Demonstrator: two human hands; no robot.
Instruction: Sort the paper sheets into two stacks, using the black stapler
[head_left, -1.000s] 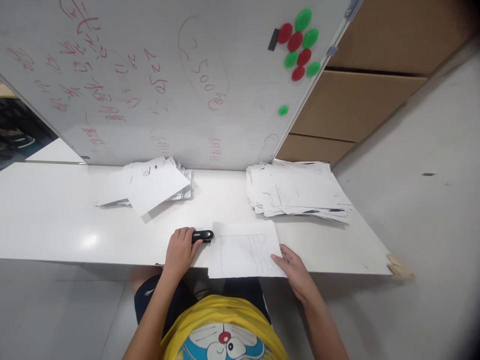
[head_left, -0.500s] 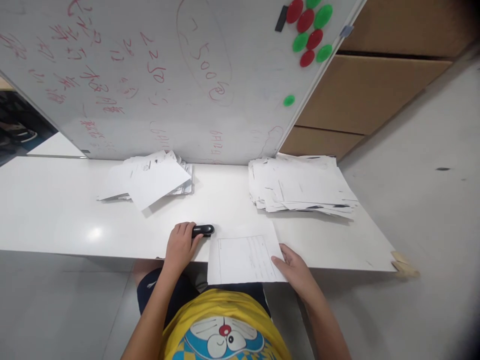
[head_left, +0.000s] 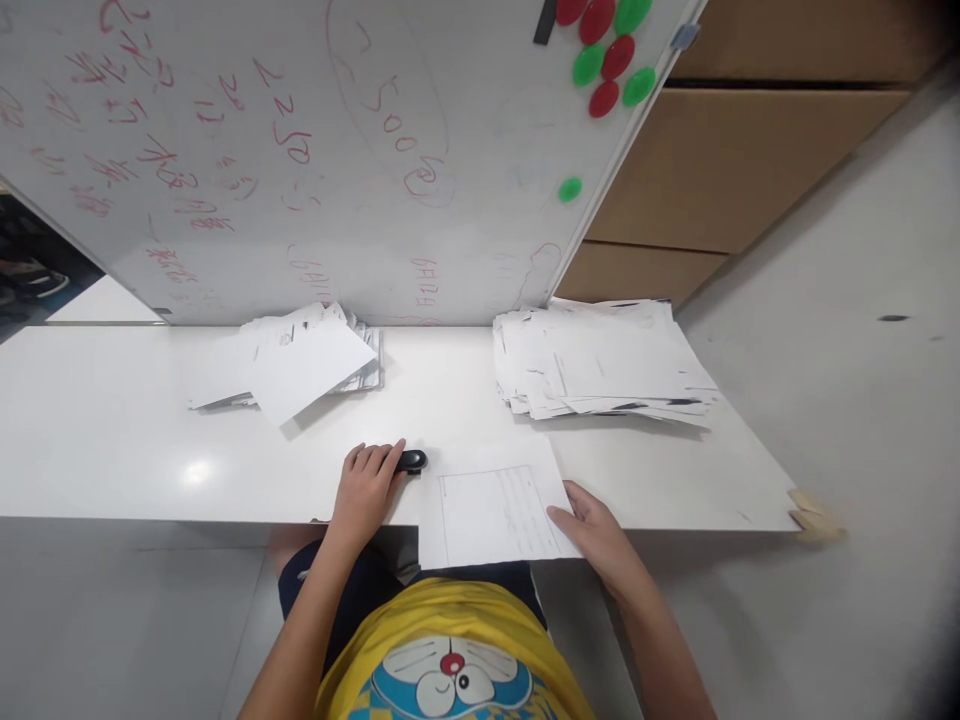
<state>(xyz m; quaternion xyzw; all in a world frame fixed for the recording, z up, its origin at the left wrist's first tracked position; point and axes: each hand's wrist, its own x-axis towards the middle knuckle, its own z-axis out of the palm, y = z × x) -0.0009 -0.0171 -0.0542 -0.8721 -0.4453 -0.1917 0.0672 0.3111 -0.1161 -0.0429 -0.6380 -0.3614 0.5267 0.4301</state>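
Note:
A black stapler (head_left: 413, 461) lies on the white table, its rounded end pointing right. My left hand (head_left: 367, 488) is wrapped over its left part, which the fingers hide. A printed sheet (head_left: 495, 510) with a ruled box overhangs the table's front edge, just right of the stapler, and a small gap separates the two. At the sheet's right edge, my right hand (head_left: 590, 522) pinches the paper, thumb on top and fingers underneath.
A loose paper pile (head_left: 307, 365) lies at the back left of the table (head_left: 112, 430), a thicker paper stack (head_left: 600, 365) at the back right. Behind them stands a whiteboard (head_left: 480, 230) with writing and round magnets. Cardboard boxes (head_left: 750, 170) are beyond it.
My left thumb and fingers have shifted further over the stapler, covering more of it. The sheet has moved slightly right, away from the stapler, with my right hand. The camera view has shifted a little.

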